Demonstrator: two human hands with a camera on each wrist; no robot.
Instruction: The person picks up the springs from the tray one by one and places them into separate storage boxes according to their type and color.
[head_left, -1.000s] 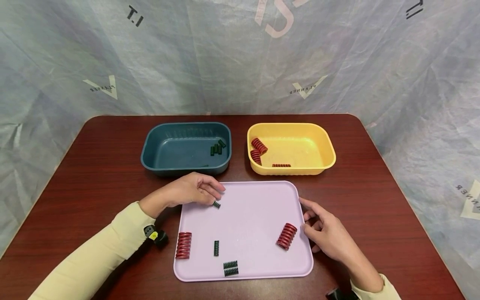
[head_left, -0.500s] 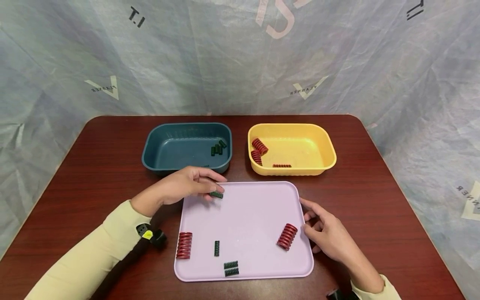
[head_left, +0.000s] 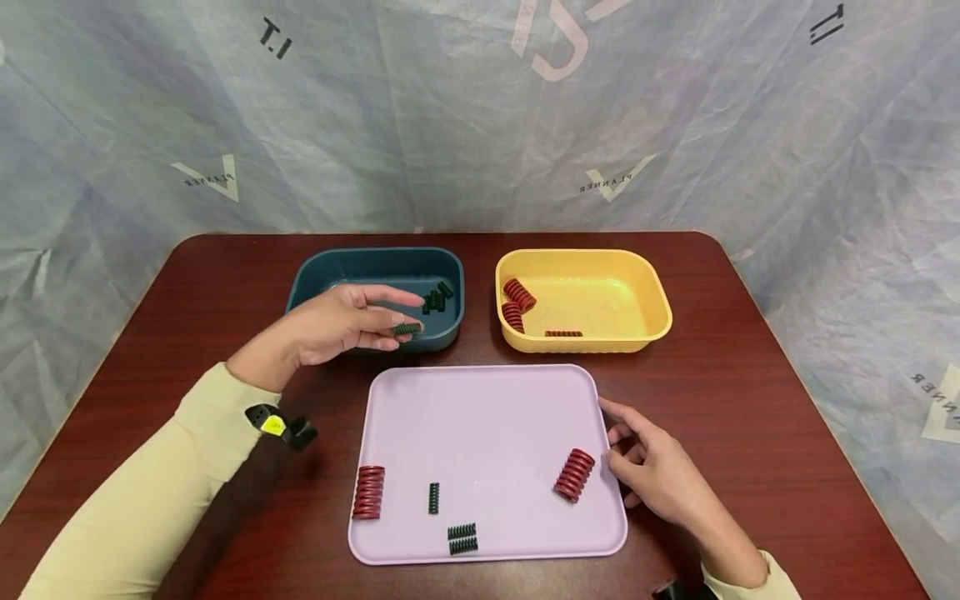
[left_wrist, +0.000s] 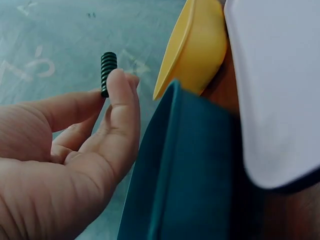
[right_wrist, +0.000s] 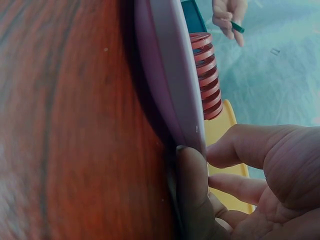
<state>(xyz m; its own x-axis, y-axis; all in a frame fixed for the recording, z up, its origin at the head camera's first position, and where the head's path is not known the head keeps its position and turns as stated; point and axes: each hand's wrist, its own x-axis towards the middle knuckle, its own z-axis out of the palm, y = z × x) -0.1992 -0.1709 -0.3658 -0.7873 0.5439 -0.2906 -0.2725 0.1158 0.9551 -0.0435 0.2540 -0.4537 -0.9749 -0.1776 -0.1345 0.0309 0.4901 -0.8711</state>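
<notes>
L hand (head_left: pixel 330 325) pinches small green coil spring (head_left: pixel 407 330) btwn thumb + fingertips over teal bin (head_left: pixel 459 283), prob bc it's too tiny for full grip. R hand (head_left: pixel 652 467) half curled at rim of lilac tray (head_left: pixel 480 417), light hold, prob to steady it. Loose green springs (head_left: pixel 434 300) in teal bin, red springs (head_left: pixel 519 293) in yellow bin (head_left: pixel 615 300); colours apart on purpose imo.

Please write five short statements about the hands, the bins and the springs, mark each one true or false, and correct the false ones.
1. The left hand holds a green spring. True.
2. The yellow bin holds only green springs. False: the springs visible in the yellow bin are red.
3. Three loose green springs lie on the tray. True.
4. The right hand holds a red spring. False: the right hand is at the tray's edge.
5. Two large red springs lie on the tray. True.
</notes>
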